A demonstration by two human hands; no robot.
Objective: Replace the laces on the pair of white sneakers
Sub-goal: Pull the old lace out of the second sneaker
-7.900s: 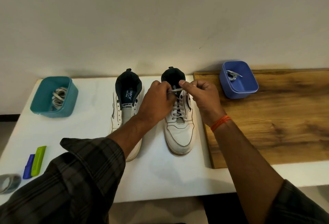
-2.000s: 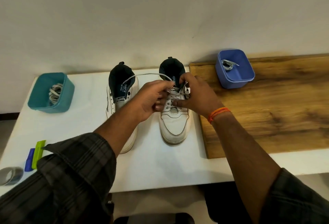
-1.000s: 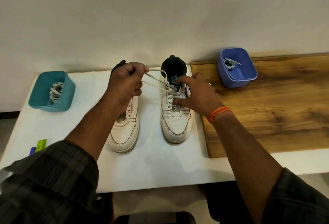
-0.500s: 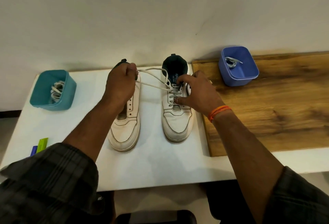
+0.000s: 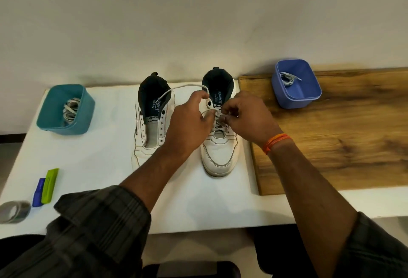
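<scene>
On the far left of the white table [image 5: 95, 158] sits a teal tub [image 5: 66, 110] with laces in it, most likely put there to be near at hand, and next to it the left sneaker [image 5: 152, 123] stands with bare holes and no lace. The left hand [image 5: 189, 123] has its fingers curled round the white lace [image 5: 187, 85], which loops up over it, so it looks ready to feed the end into a top hole of the right sneaker [image 5: 218, 145]. The right hand [image 5: 245, 116] pinches the lace at the crossings, I think to keep it tight, and farther right a blue tub [image 5: 295, 92] on the wooden board [image 5: 342, 134] holds one more lace.

left hand [image 5: 189, 121] curled, right hand [image 5: 245, 116] pinching
</scene>
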